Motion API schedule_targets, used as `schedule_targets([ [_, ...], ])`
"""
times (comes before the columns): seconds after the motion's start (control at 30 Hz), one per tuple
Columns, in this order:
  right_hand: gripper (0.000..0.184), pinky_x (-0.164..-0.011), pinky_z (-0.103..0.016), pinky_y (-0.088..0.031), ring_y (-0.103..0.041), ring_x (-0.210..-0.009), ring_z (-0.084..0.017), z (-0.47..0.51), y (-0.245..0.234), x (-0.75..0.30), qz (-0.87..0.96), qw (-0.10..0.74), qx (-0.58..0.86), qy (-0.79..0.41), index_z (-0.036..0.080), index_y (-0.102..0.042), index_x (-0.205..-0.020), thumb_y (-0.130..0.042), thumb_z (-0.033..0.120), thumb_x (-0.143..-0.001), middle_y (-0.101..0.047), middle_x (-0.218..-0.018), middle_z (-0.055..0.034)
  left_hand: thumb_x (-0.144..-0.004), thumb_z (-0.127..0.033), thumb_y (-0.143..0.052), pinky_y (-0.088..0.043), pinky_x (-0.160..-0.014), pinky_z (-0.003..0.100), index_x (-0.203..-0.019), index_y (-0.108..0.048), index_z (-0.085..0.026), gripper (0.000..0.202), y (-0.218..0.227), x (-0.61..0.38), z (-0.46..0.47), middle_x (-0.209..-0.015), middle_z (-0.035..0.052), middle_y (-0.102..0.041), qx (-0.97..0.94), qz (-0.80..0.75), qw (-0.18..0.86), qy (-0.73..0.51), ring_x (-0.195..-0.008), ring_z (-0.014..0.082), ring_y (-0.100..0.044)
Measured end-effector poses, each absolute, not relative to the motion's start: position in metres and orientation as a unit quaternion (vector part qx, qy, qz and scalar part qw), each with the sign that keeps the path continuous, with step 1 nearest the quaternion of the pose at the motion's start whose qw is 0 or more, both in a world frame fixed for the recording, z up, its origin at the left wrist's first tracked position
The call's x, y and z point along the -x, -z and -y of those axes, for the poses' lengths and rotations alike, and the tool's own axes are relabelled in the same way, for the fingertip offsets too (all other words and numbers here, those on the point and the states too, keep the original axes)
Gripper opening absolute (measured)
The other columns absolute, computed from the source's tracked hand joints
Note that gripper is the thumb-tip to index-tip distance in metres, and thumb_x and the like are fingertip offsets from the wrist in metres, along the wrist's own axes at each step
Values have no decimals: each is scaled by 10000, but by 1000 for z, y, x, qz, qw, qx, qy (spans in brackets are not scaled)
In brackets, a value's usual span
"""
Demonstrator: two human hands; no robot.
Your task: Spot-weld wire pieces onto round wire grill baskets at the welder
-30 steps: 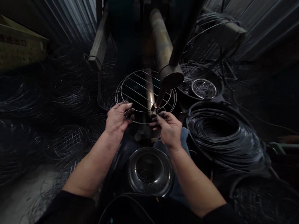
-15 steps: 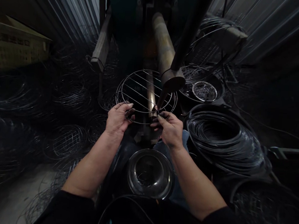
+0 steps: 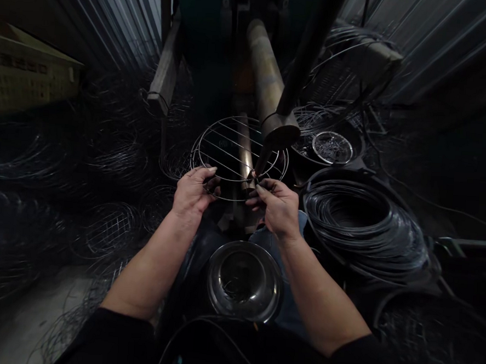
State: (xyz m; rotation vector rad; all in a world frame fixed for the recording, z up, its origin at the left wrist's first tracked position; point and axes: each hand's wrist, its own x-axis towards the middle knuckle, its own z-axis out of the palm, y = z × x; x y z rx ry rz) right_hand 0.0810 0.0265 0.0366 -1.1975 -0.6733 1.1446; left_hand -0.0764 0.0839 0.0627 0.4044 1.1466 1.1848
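Observation:
A round wire rack (image 3: 228,150) with parallel cross wires and a double rim is held level in front of me. My left hand (image 3: 192,191) pinches its near left rim between thumb and fingers. My right hand (image 3: 280,206) is closed at the near right rim, thumb against fingers; whether a small piece is also in that pinch is hidden. Just above its fingertips, the pointed tip of an upper metal rod (image 3: 263,160) meets the rack, with a small reddish spot there. A brass-coloured lower bar (image 3: 246,144) passes beneath the rack.
A thick metal cylinder (image 3: 270,76) juts toward me above the rack. Below my hands sits a shiny metal bowl (image 3: 241,308) with thin wire pieces. Coiled wire (image 3: 387,246) fills a tub at right; a small dish (image 3: 331,148) stands behind it. Wire racks (image 3: 110,229) are piled at left.
The rack has shifted very slightly to the right and its far edge sits a little lower. Both hands moved slightly with it, keeping their grips.

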Motion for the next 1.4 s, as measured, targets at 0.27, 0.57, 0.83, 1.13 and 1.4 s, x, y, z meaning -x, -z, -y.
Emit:
schedule_targets([
  [0.27,235,-357,-167,-423,-652,-454,-139,-27,-35,-83,297,622,523,-502,164,-599,-792,-707,307,-639,-646,-589,29,-471,-138,-776,-461,-508,264,-782,-595,-170,362,-63,76,-85,-731,-24,-601,-176,-527,651,-518,-625,152,-626],
  [0.57,217,-410,-215,-462,-674,-516,-164,-21,-39,-87,263,642,499,-519,173,-631,-768,-751,300,-639,-683,-648,-9,-550,-272,-799,-533,-609,342,-824,-600,-184,350,-56,85,-82,-842,7,-619,-261,-537,641,-482,-710,178,-646],
  [0.83,380,-511,-252,-505,-695,-606,-167,41,-11,-123,260,574,595,-498,152,-726,-812,-848,408,-558,-732,-716,-52,-623,-302,-788,-335,-1131,440,-1180,-668,-227,575,-61,136,-110,-1428,85,-499,-811,-434,77,-385,-1343,304,-413],
  [1.13,306,-540,-269,-546,-711,-591,-178,37,-40,-88,313,581,502,-559,183,-673,-864,-815,354,-653,-733,-709,-10,-730,-306,-735,-412,-995,426,-971,-771,-277,245,-63,143,-123,-859,53,-662,-846,-396,137,-330,-1008,240,-530],
  [1.4,210,-479,-228,-501,-686,-591,-154,-2,-39,-56,333,620,526,-477,170,-759,-773,-788,327,-636,-709,-680,-18,-750,-362,-741,-477,-785,294,-1002,-769,-306,259,-40,142,-67,-871,35,-631,-759,-425,225,-439,-797,160,-582],
])
